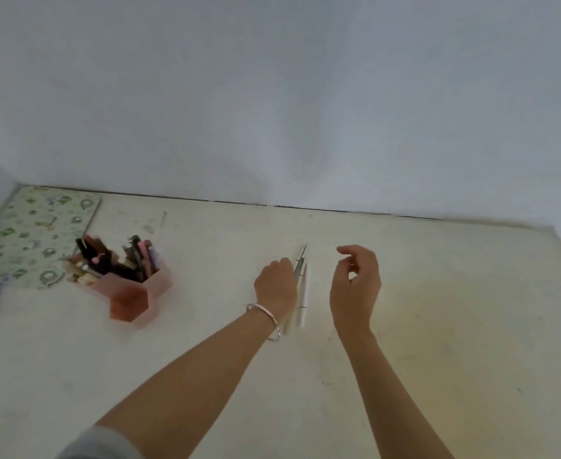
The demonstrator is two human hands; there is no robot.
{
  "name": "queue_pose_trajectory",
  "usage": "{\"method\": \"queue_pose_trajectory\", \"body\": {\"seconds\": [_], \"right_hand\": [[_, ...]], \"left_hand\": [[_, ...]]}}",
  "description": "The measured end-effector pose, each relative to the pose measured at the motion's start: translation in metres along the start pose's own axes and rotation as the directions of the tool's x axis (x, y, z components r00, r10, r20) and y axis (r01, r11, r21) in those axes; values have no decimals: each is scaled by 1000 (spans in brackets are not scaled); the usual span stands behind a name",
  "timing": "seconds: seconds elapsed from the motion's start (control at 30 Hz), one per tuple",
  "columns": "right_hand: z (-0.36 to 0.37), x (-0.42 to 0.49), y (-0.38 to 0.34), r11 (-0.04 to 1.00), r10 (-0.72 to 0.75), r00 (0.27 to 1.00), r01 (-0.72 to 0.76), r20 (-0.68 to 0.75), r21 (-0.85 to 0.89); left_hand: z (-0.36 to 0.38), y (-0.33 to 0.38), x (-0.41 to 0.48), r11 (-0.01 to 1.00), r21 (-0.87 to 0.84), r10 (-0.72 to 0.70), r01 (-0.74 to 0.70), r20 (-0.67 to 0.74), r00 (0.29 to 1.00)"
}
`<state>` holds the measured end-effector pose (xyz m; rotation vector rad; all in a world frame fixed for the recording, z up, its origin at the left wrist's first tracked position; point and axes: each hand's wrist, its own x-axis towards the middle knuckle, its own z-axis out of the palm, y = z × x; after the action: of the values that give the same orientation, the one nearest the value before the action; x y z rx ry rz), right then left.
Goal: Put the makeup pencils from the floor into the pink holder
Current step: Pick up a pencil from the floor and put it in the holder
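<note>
Makeup pencils (303,293), two pale ones side by side, sit under the curled fingers of the left grip (276,283), which grasps them low at the floor (438,309). The right grip (355,286) hovers just beside them, loosely curled, released. The pink holder (155,286), crammed with cosmetics, stands well apart to the left.

Between left hand (276,286) and right hand (355,289), makeup pencils (303,293); well left, holder (133,293) (more pencils (136,256) inside) just before mat (30,240).

Both arms reach forward; left hand (277,283) grips makeup pencils (303,293), right hand (355,286) hovers loosely curled.
</note>
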<state>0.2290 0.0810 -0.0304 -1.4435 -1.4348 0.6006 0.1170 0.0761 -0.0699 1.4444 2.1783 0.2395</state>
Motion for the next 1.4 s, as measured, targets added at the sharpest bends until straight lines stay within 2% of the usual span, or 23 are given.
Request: {"method": "queue_pose_trajectory", "body": {"seconds": [0.13,0.23,0.33,0.43,0.53,0.6,0.7,0.8,0.97,1.07,1.17,1.23,1.3,1.33,1.4], "right_hand": [[-5,-9,20,996,71,996,-68,60,-52],[1,-15,28,991,123,985,-115,123,-71],[8,-12,37,957,265,945,-233,190,-173],[18,-10,47,888,344,897,-215,277,-406],[25,-15,50,812,360,854,-89,375,-576],[27,-12,45,793,375,843,-76,386,-605],[32,-4,22,884,289,899,-118,330,-453],[45,-2,-19,986,115,967,-82,229,-148],[70,-10,-89,969,-46,992,16,116,248],[81,-22,-116,934,-141,986,101,93,344],[90,-39,-128,914,-177,979,126,102,385],[95,-50,-132,904,-192,975,132,112,406],[101,-59,-135,896,-198,973,130,121,424],[104,-64,-138,890,-200,972,128,124,437],[112,-73,-146,871,-215,968,128,133,474]], "left_hand": [[11,4,11,993,-102,-54,57,32,998],[3,0,13,966,-253,-50,54,20,999],[-32,1,11,892,-448,-14,-67,-173,985],[-89,1,2,774,-572,6,-273,-424,905],[-143,-9,-13,677,-635,11,-372,-497,868],[-172,-25,-24,657,-644,31,-391,-495,868],[-208,-65,-38,763,-543,-1,-351,-544,839],[-232,-113,-51,852,-441,-62,-281,-618,783],[-231,-174,-60,860,-451,-162,-237,-683,713],[-216,-185,-57,876,-423,-151,-231,-696,702],[-203,-188,-57,937,-309,-80,-164,-645,760],[-200,-191,-59,990,-40,78,-135,-643,762],[-199,-196,-61,975,196,203,-100,-626,753],[-201,-197,-63,971,221,208,-87,-611,764],[-210,-201,-66,981,177,182,-83,-671,719]]}}
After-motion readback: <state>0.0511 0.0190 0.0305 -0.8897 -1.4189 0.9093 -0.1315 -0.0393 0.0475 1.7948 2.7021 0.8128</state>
